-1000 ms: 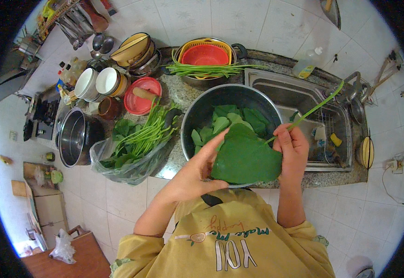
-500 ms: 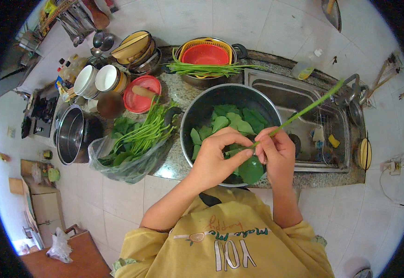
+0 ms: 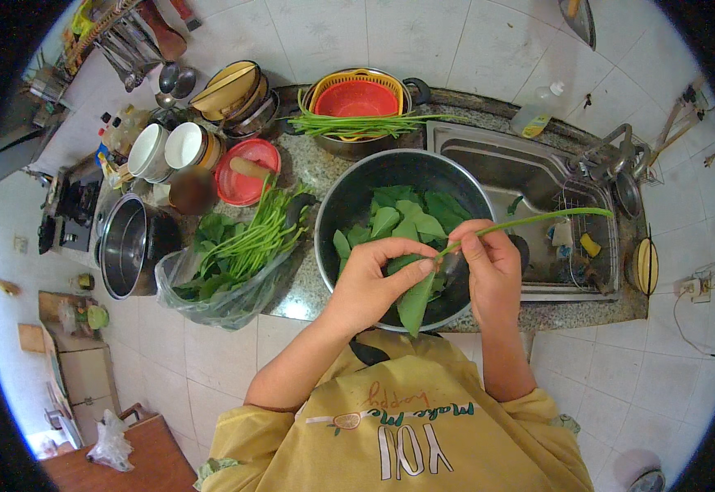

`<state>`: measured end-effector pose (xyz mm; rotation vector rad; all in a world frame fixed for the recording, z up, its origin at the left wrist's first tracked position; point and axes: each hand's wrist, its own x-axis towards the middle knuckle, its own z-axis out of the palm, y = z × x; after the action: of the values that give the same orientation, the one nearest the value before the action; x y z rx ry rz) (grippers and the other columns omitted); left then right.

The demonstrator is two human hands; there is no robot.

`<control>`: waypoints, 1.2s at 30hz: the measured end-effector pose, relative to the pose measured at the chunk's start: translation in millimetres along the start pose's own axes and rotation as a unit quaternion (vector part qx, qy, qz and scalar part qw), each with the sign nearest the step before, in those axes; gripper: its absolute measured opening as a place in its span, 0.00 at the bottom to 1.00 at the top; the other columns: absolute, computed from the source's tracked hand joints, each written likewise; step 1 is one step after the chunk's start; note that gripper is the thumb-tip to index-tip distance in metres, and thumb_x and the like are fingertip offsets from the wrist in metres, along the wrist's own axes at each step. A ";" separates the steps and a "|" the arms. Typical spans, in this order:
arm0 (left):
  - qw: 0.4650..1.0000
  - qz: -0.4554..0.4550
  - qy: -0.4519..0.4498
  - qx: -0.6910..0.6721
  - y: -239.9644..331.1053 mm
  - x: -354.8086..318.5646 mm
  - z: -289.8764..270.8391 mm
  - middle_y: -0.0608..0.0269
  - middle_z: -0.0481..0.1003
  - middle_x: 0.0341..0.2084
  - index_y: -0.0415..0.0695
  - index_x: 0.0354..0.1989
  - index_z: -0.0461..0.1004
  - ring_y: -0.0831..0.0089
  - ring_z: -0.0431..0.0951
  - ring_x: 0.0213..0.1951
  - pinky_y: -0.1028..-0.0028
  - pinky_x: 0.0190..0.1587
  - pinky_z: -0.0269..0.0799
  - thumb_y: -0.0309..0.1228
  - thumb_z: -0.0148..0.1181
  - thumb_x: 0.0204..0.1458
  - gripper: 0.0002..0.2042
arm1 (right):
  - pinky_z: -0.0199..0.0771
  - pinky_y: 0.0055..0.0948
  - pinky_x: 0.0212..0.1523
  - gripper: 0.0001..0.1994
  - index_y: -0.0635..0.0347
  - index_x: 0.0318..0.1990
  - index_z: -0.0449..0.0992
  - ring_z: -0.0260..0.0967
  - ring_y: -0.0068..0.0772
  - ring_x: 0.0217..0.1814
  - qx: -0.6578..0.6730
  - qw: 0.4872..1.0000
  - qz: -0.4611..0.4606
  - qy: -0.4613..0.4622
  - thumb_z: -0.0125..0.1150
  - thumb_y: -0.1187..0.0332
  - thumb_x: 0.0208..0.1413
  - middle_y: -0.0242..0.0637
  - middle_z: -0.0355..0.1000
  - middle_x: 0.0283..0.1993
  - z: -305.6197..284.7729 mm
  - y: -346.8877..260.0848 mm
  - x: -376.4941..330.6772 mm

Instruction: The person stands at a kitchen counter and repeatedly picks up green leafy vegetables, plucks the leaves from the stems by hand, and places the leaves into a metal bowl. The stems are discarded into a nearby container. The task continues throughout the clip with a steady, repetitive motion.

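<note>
Over the large dark pot [image 3: 321, 221] on the counter, both my hands are closed in pinches close together. My right hand [image 3: 490, 261] grips a long green stem [image 3: 550, 216], whose free end reaches out to the right over the sink. My left hand [image 3: 374, 279] pinches at the base of a green leaf [image 3: 415, 305], which hangs down below the fingertips. Exactly where leaf and stem join is hidden by my fingers. Several loose green leaves [image 3: 398, 215] lie inside the pot beneath my hands.
Left of the pot, a plastic bag [image 3: 234, 310] holds leafy stems, beside an empty metal pot [image 3: 128, 246]. Cut stems [image 3: 357, 125] lie across a red basket [image 3: 361, 98] behind. The metal sink [image 3: 497, 164] is at right, with a yellow sponge [image 3: 591, 244].
The stem's free end has swung down from a steep slant to nearly level. The hanging leaf has turned and now points downward, narrower. Both hands stay close together over the pot.
</note>
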<state>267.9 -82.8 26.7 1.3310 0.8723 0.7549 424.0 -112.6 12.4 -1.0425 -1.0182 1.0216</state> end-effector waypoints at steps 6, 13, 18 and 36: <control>0.998 -0.020 0.024 -0.061 -0.6 0.4 -0.1 0.64 0.74 0.25 0.37 0.30 0.74 0.80 0.71 0.29 0.81 0.36 0.66 0.26 0.57 0.44 0.06 | 0.62 0.18 0.37 0.07 0.63 0.33 0.71 0.64 0.19 0.34 -0.018 1.000 0.005 -0.012 0.49 0.69 0.54 0.31 0.68 0.32 1.3 -2.9 1.0; 0.994 -0.020 0.038 -0.099 1.3 2.6 1.4 0.62 0.74 0.24 0.36 0.29 0.73 0.78 0.71 0.28 0.80 0.35 0.66 0.24 0.55 0.44 0.05 | 0.62 0.19 0.37 0.06 0.64 0.32 0.71 0.64 0.21 0.34 -0.058 0.998 -0.014 -0.023 0.48 0.72 0.54 0.33 0.69 0.33 2.0 -4.0 1.8; 0.987 0.001 0.042 -0.156 -5.6 5.9 -0.2 0.58 0.74 0.25 0.35 0.30 0.72 0.73 0.72 0.29 0.76 0.37 0.67 0.22 0.52 0.45 0.05 | 0.62 0.19 0.38 0.06 0.64 0.31 0.71 0.63 0.21 0.34 -0.025 0.999 -0.034 0.005 0.48 0.72 0.54 0.33 0.69 0.32 1.8 -2.1 1.5; 0.990 0.055 0.031 -0.127 -10.7 3.4 -9.6 0.54 0.73 0.33 0.36 0.35 0.71 0.67 0.72 0.38 0.71 0.45 0.64 0.23 0.55 0.44 0.09 | 0.60 0.22 0.40 0.07 0.65 0.32 0.69 0.61 0.23 0.34 0.178 0.981 0.072 -0.006 0.46 0.72 0.55 0.36 0.67 0.32 -6.8 0.2 5.6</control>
<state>261.0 -76.2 15.5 1.1403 0.7291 0.9643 431.7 -108.4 11.7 -0.8230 -0.7405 1.2757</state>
